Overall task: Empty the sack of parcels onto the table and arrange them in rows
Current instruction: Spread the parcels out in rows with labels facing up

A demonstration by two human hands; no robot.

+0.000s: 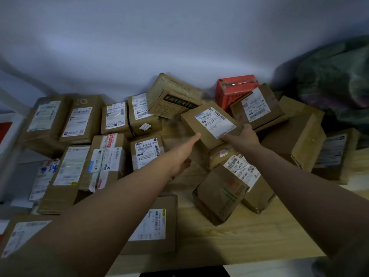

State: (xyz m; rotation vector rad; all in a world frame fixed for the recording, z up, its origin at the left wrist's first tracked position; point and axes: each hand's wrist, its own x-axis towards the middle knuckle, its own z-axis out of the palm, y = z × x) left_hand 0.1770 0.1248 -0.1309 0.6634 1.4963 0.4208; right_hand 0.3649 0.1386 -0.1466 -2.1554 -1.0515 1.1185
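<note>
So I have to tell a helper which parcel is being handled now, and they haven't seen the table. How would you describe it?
Start at the untidy heap on the right half of the wooden table, below the red box by the wall. The held parcel is the brown carton at the heap's left edge, tilted above the others. Only it has a hand on each side: left hand, right hand.

Both arms extended forward. Left hand (184,151) fingers straight, pointing. Right hand (242,134) gripping, fingers curled.

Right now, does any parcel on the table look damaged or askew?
Yes. The brown cardboard box with a black band at the back sits tilted on its neighbours, and the red cardboard box beside it has a torn top edge.
</note>
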